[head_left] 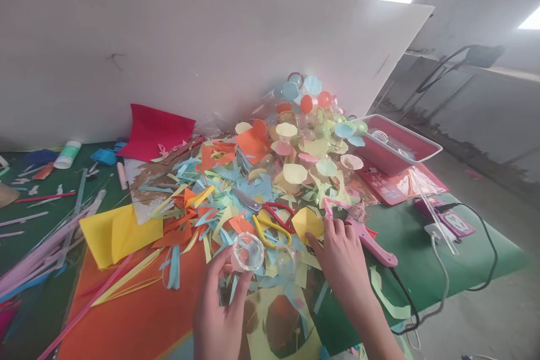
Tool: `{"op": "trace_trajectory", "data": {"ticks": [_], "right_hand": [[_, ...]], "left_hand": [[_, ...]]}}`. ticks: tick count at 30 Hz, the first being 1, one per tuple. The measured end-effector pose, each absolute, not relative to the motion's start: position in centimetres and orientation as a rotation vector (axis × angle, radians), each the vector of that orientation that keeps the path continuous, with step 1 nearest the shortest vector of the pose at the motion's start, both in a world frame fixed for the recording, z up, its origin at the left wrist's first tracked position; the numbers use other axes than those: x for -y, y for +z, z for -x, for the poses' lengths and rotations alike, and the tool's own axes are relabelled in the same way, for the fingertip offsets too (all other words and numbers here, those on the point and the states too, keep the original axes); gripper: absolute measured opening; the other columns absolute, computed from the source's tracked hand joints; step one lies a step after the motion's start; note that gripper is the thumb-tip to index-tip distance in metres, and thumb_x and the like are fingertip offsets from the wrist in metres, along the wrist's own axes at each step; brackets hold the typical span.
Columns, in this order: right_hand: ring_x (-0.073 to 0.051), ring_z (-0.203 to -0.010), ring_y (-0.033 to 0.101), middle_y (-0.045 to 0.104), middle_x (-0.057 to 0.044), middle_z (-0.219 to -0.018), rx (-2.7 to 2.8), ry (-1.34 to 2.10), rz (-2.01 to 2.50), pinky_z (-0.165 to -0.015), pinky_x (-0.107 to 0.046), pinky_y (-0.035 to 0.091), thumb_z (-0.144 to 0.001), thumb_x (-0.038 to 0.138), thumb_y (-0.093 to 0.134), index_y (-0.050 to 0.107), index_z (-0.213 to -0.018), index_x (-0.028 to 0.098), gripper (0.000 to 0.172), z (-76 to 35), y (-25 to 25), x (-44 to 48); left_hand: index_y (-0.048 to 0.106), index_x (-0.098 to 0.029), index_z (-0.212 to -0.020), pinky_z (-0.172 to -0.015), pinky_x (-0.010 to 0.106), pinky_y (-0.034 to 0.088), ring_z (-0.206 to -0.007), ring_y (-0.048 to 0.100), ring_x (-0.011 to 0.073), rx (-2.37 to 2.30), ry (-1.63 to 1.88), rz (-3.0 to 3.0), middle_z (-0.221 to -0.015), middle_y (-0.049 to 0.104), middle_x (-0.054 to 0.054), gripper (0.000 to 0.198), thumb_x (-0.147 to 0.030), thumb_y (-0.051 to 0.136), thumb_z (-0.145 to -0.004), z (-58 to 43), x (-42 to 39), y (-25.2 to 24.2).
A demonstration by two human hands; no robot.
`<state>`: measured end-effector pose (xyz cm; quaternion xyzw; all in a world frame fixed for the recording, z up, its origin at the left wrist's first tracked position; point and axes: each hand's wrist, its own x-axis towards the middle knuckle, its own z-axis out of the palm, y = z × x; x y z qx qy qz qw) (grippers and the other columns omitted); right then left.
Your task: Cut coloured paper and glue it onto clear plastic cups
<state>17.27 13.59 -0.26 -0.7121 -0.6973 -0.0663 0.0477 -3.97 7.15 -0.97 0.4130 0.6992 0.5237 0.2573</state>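
My left hand (220, 309) is closed round a small clear plastic cup (248, 251), held just above the paper scraps near the table's front. My right hand (342, 259) rests on the scraps to the right, its fingers touching a yellow paper piece (307, 221). A pink glue gun (371, 239) lies right beside that hand. Scissors with yellow and red handles (272, 220) lie between the hands. Behind them rises a heap of clear cups capped with coloured paper discs (307, 129).
A pink tray (399, 149) stands at the right, with a power strip (447, 224) and cables near the table's right edge. Folded yellow paper (120, 233), an orange sheet (139, 315), red felt (154, 132) and a glue bottle (67, 153) lie left. A white board (189, 50) stands behind.
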Motion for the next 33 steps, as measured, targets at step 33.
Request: {"op": "trace_trajectory", "data": {"ticks": [33], "right_hand": [[-0.019, -0.075, 0.07, 0.074, -0.005, -0.089, 1.732, 0.391, 1.565, -0.063, -0.026, 0.053, -0.098, 0.027, 0.046, 0.069, -0.097, 0.022, 0.023, -13.2, 3.9, -12.4]], "left_hand": [[0.065, -0.024, -0.11, -0.09, 0.033, 0.054, -0.115, 0.061, 0.0261, -1.748, 1.502, -1.11, -0.122, 0.066, 0.01, 0.047, -0.059, 0.066, -0.079, 0.4, -6.4, 0.7]]}}
